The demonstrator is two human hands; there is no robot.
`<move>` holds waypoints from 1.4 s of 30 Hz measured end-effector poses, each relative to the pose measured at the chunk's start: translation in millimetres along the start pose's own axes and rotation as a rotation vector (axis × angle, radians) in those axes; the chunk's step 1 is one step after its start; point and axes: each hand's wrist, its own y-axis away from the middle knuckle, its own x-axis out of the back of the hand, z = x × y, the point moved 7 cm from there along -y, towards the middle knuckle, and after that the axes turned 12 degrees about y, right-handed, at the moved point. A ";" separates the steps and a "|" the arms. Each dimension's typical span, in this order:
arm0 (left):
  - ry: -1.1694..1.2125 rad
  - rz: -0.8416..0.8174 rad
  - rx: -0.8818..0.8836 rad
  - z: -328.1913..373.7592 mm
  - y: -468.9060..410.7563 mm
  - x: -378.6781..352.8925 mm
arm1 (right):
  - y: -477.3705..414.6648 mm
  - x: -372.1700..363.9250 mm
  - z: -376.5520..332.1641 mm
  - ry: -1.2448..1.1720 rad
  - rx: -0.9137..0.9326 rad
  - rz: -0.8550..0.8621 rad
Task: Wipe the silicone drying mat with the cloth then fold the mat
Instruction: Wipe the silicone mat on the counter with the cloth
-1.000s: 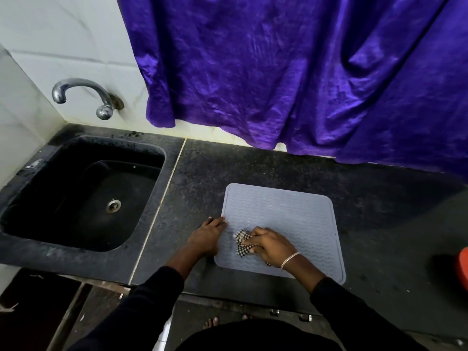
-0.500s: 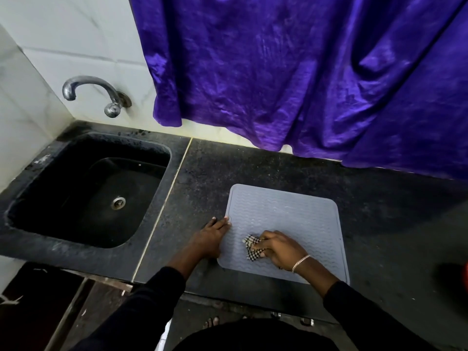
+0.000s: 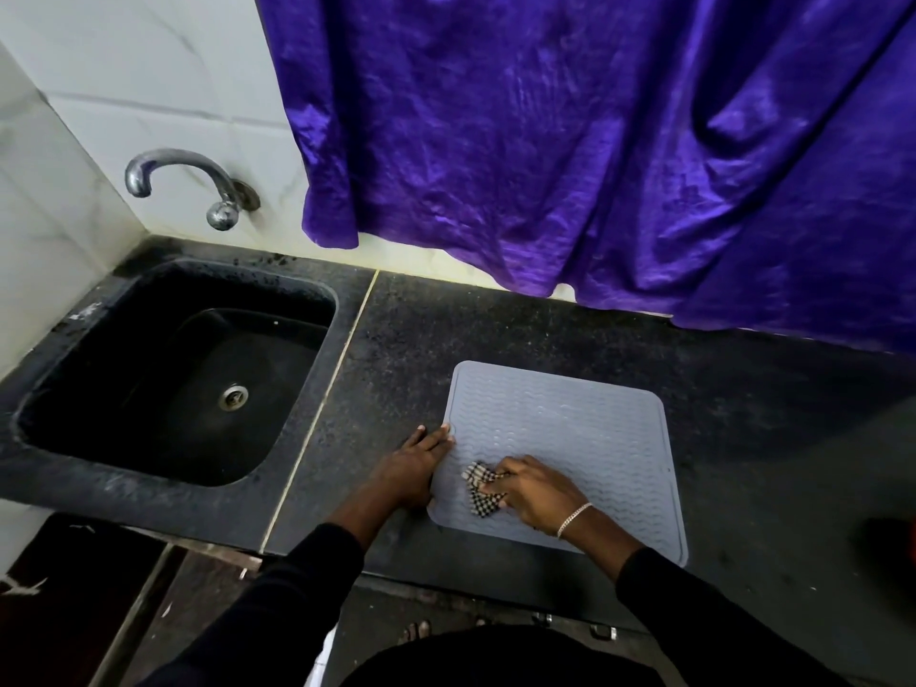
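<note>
1 grey silicone drying mat [image 3: 570, 438] lay flat and unfolded on the dark table [image 3: 495, 319], to the right of 1 black sink [image 3: 307, 389] with 1 drain [image 3: 233, 396]. 1 metal tap [image 3: 193, 183] stuck out of the tiled wall above the sink, and 1 purple curtain [image 3: 570, 141] hung behind the table.

2 hands were at the mat's near left part. The left hand [image 3: 414, 466] lay flat with its fingers stretched out, its grip wide and holding nothing, the fingertips touching the mat's left edge. The right hand [image 3: 533, 490] had its grip closed on 1 small checked cloth [image 3: 480, 488], bunched up and pressed onto the mat near the front left corner. 1 bracelet [image 3: 574, 519] circled the right wrist. Both arms wore dark sleeves [image 3: 694, 612].
</note>
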 end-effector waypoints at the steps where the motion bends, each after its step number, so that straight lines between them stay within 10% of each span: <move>1: 0.013 0.004 0.008 -0.5 1.1 -0.1 | 1.6 1.1 4.5 0.008 -0.001 -0.019; 42: -0.058 -0.043 0.069 5.4 -0.2 -6.4 | 8.8 4.8 -19.9 -0.001 0.008 -0.015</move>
